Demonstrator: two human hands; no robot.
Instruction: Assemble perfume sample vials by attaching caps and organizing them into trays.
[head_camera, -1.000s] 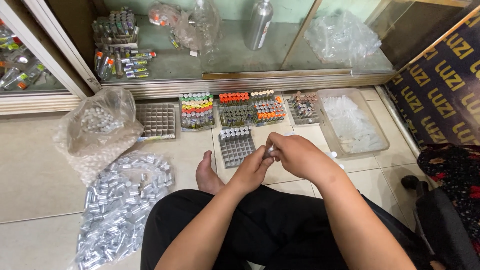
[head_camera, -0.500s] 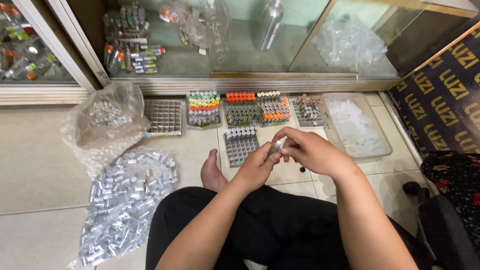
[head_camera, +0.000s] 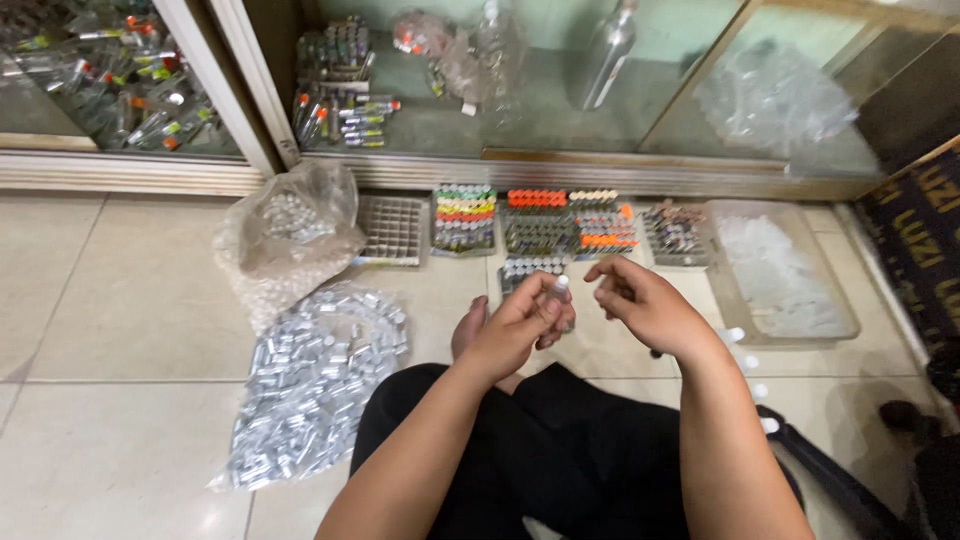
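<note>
I sit on a tiled floor in black trousers. My left hand (head_camera: 520, 322) grips a small clear vial (head_camera: 560, 288) with a pale top, held upright over my bare foot (head_camera: 468, 325). My right hand (head_camera: 640, 302) hovers just right of the vial, fingers curled and apart, holding nothing that I can see. Behind the hands lies a tray of small vials (head_camera: 528, 268), partly hidden by them.
Trays of coloured-capped vials (head_camera: 540, 222) and an empty grid tray (head_camera: 392, 230) line a glass cabinet (head_camera: 480, 110). A clear bag of caps (head_camera: 285, 240) and a heap of silver vials (head_camera: 310, 380) lie left. A clear plastic tub (head_camera: 780, 275) sits right.
My right hand has come off the vial and drawn slightly right; the left hand keeps the vial. The view has shifted a little.
</note>
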